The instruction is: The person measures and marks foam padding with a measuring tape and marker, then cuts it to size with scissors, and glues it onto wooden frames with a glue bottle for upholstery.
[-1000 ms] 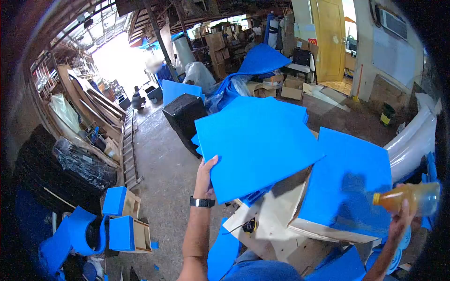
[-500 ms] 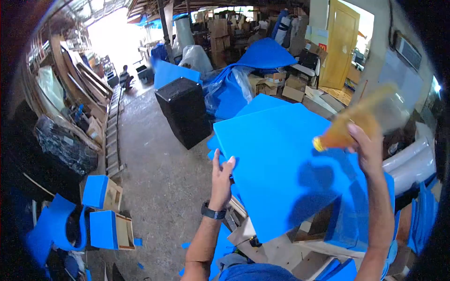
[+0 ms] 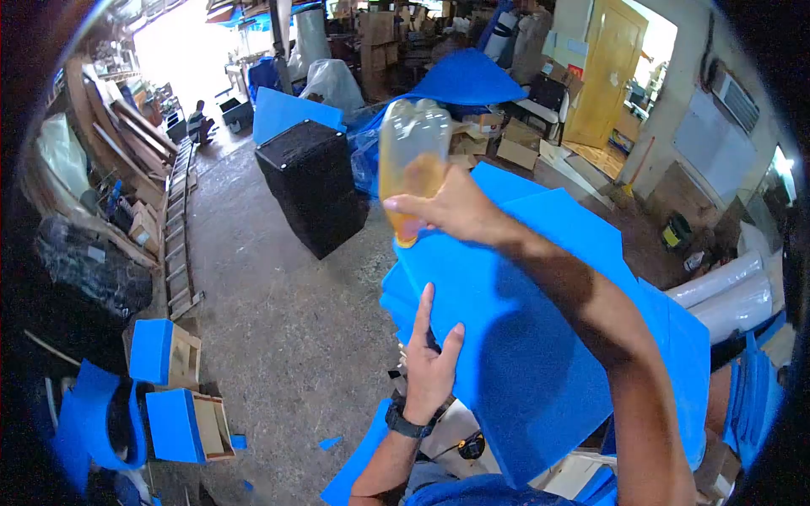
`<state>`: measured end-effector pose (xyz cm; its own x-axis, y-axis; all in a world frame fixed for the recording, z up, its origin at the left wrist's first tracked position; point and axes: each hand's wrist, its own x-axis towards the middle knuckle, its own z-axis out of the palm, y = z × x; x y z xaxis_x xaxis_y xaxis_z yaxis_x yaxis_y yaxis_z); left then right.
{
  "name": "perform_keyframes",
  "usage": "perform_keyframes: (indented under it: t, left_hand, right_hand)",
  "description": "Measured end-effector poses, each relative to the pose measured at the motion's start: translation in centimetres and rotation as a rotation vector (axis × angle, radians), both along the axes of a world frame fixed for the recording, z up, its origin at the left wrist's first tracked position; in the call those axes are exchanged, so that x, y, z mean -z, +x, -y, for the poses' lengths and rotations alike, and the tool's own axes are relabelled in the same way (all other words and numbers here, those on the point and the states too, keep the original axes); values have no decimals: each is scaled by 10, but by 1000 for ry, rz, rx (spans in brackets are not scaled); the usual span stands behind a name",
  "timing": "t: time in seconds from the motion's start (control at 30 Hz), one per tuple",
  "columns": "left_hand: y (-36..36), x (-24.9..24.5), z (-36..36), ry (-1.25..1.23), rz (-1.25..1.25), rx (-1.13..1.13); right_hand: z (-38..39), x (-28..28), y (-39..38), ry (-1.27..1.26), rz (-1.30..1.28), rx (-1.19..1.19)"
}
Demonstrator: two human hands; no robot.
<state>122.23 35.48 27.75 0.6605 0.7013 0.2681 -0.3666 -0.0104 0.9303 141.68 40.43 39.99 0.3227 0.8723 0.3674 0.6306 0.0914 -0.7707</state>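
My right hand (image 3: 451,207) is wrapped round a clear plastic bottle (image 3: 413,152), held upside down with amber liquid in its lower part. The bottle's yellow cap end points down at the far left corner of a blue foam sheet (image 3: 540,371). At the sheet's left edge, my left hand (image 3: 432,363) grips it, thumb over the top face and index finger stretched along the side; the other fingers are mostly hidden. My right forearm reaches across the sheet and casts a shadow on it. More blue foam (image 3: 675,337) lies beneath and to the right.
A tall black box (image 3: 312,190) stands on the concrete floor ahead. Two blue-topped wooden pieces (image 3: 177,426) sit at lower left, near a ladder (image 3: 177,228) lying along the floor. Plastic-wrapped rolls (image 3: 726,295) are at right. A person (image 3: 199,125) crouches far off by the bright opening.
My right hand has swung the bottle left across the sheet, from its right side to the far left corner, and turned it more upright. My left hand stays at the left edge.
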Motion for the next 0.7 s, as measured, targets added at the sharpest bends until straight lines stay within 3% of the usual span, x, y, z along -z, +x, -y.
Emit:
perform_keyframes:
  t: [0.07,0.17,0.3,0.53,0.63,0.7]
  left_hand:
    - [-3,0,0,14,-54,14]
    - [1,-4,6,-52,-71,17]
    - [2,-6,9,-15,-88,-58]
    - [4,-3,9,-3,-84,-68]
    - [6,0,7,-15,-76,-72]
    - [7,0,7,-25,-68,-68]
  right_hand:
    - [-7,14,14,17,214,72]
    - [18,-9,27,-50,152,49]
    - [66,-22,94,-242,240,248]
    - [150,-11,215,-78,344,647]
    - [166,8,279,-77,358,688]
    - [176,4,279,-148,238,765]
